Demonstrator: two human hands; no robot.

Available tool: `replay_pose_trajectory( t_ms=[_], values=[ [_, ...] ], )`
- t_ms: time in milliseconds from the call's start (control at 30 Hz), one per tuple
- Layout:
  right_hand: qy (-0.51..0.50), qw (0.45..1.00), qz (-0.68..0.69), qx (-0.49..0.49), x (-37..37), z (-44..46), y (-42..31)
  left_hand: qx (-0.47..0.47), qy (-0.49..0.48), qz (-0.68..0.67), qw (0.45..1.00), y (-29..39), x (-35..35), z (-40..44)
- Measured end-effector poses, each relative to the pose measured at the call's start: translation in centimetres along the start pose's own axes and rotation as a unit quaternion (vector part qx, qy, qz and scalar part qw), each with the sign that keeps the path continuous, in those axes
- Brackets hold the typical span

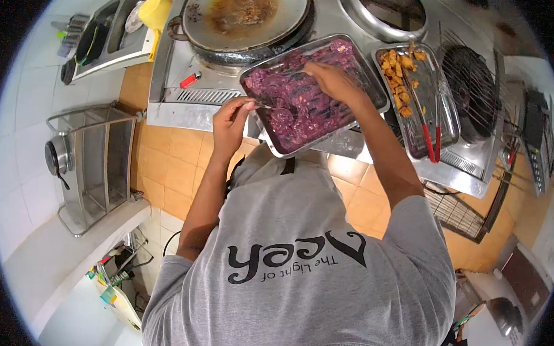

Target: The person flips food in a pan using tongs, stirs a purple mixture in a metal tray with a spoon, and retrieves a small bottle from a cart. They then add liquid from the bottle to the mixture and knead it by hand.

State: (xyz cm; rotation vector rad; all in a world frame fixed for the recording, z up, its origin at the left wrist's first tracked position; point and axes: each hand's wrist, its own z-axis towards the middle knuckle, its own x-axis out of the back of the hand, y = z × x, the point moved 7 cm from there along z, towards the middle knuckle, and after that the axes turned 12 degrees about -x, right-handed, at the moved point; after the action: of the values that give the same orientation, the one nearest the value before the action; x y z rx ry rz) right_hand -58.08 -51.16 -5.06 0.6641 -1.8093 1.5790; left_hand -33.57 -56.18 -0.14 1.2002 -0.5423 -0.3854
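Across the tray [372, 84], purple mix [300, 126] spread in an uneven layer, with dark bare streaks between the lumps. Directly beneath the fingers of the right hand [333, 81] toward the far side; contact at the fingertips cannot be told. Right fingers bent and close together, reaching inward over the tray; grasp and exact opening cannot be told from this angle. At the left side, beside the rim, left hand [230, 120] with thumb and forefinger pinched nearly closed on a thin utensil [263, 105], apparently metal, its inner end over the mix. Mix just beyond the left fingertips, not under the palm. Tray set askew on the stove [180, 114], near corner past the front edge. Beyond, to the left, a wide wok [244, 14] with brown residue. To the right, a smaller pan [415, 117] with browned chunks [394, 70] mostly along the left side, and red-handled tongs [438, 143] laid over it. Farther right, a wire rack [476, 76] above a dark round pot. Near the wok, a red lighter [190, 79].
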Motion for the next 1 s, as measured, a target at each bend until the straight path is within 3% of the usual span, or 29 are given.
replay_pose_trajectory(
  t_ms=[133,233,300,367,467,533,667,733,767,867,900,1000],
  values=[
    [0.037,0.989,-0.008,-0.144,1.7,-3.6,1.2,0.002,0.039,-0.05,0.998,1.1,0.2,1.5],
    [0.04,0.993,0.016,-0.109,1.7,-8.1,-0.7,0.017,0.086,-0.089,0.992,1.3,0.9,2.8],
    [0.046,0.998,0.009,-0.046,1.3,-10.4,-1.9,-0.034,0.069,0.008,0.997,1.3,1.3,4.0],
    [0.068,0.994,0.012,-0.086,2.6,-12.2,-1.1,-0.11,0.02,0.119,0.987,1.3,1.4,5.2],
    [0.112,0.975,-0.026,-0.19,4.0,-14.2,1.2,-0.1,-0.055,0.129,0.985,1.5,-0.6,5.0],
    [0.128,0.956,-0.054,-0.257,4.4,-14.7,1.8,-0.07,-0.076,0.059,0.993,0.8,-1.7,4.3],
    [0.133,0.943,-0.096,-0.29,2.8,-14.7,-0.1,-0.064,-0.102,-0.009,0.993,1.1,-2.8,3.4],
    [0.077,0.962,-0.087,-0.246,1.2,-15.0,-1.8,-0.053,-0.062,-0.055,0.995,1.0,-2.5,4.0],
    [0.063,0.968,-0.089,-0.226,0.8,-15.4,-2.8,0.007,-0.021,-0.072,0.997,0.2,-2.1,4.3],
    [0.066,0.977,-0.075,-0.186,2.1,-15.7,-4.5,-0.022,0.019,-0.045,0.999,1.5,-2.0,6.1],
    [0.075,0.979,-0.067,-0.176,2.7,-15.8,-4.7,-0.11,-0.027,0.06,0.992,3.1,-2.5,6.8],
    [0.108,0.964,-0.062,-0.236,4.3,-14.7,-2.2,-0.108,-0.062,0.028,0.992,-0.2,-4.5,6.5]
  ],
)
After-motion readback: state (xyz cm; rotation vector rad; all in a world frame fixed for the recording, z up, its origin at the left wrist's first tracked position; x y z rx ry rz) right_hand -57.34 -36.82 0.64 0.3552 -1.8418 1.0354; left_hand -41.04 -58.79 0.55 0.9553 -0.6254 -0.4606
